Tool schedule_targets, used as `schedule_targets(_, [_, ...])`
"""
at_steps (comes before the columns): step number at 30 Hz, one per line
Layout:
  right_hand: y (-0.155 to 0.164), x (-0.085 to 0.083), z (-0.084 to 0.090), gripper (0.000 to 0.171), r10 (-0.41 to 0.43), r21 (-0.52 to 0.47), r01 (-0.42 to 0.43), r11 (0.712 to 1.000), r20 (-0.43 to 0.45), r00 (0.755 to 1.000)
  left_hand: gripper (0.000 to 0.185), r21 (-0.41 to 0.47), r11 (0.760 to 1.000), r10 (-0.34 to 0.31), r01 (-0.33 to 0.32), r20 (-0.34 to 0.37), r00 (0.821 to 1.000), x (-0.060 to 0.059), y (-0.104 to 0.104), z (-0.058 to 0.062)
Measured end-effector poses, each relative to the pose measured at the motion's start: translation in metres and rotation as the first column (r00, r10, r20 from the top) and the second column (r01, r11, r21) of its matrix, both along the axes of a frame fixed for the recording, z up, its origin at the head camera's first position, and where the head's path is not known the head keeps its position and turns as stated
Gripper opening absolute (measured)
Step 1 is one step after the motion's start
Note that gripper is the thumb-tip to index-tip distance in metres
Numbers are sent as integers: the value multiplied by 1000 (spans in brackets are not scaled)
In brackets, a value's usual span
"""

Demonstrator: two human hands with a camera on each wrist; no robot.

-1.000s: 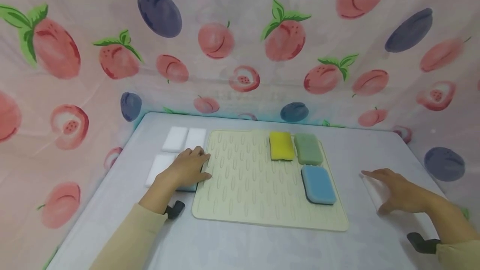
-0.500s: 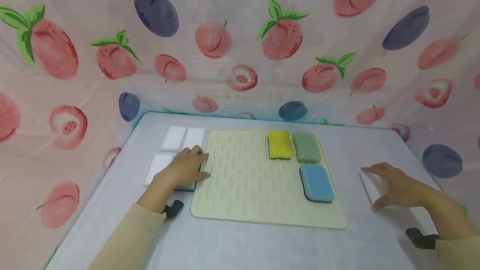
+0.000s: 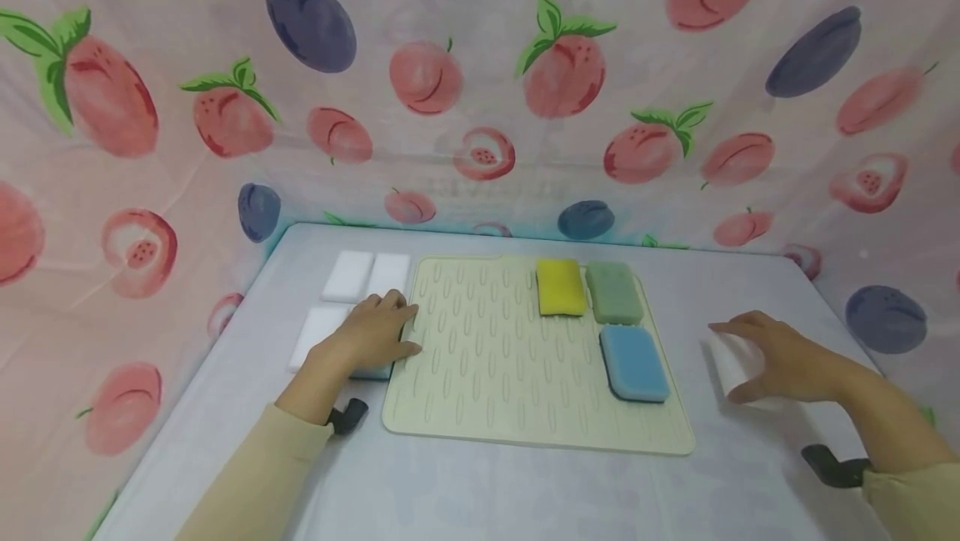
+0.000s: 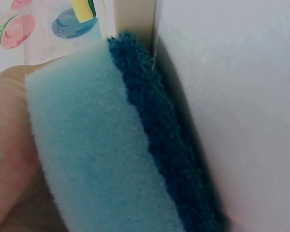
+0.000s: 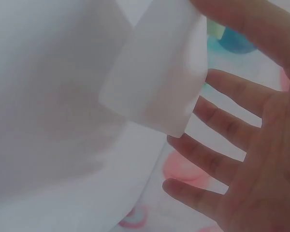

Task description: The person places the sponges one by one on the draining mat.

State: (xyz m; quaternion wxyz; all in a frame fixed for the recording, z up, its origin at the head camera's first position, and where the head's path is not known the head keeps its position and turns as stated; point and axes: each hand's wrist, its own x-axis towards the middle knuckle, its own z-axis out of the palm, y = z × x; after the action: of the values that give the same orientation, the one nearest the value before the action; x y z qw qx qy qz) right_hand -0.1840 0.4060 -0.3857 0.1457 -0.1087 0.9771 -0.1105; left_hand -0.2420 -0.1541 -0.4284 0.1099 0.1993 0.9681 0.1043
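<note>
Head view: high, facing forward and down, mat (image 3: 487, 366) mid-frame. Left wrist: very close, blue sponge (image 4: 99, 135) mid-frame. Right wrist: close, white block (image 5: 152, 67) upper centre. Head shares white block at right, blue sponge left of centre.

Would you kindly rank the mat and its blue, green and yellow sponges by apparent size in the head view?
Largest to smallest:
Mat
Blue sponge, which also lies nearer the camera than the others
Green sponge and yellow sponge: too alike to rank
</note>
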Motion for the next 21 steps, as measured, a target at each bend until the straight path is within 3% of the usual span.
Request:
schedule_targets(15, [-36, -10, 20, 105, 69, 26, -68, 997, -50, 996, 73, -3, 1000, -5, 5, -1, 1000, -2, 0, -2])
schedule_targets(21, [-47, -13, 25, 106, 51, 36, -50, 998, -29, 998, 72, -2, 1000, 0, 0, 5, 1000, -1, -1, -1])
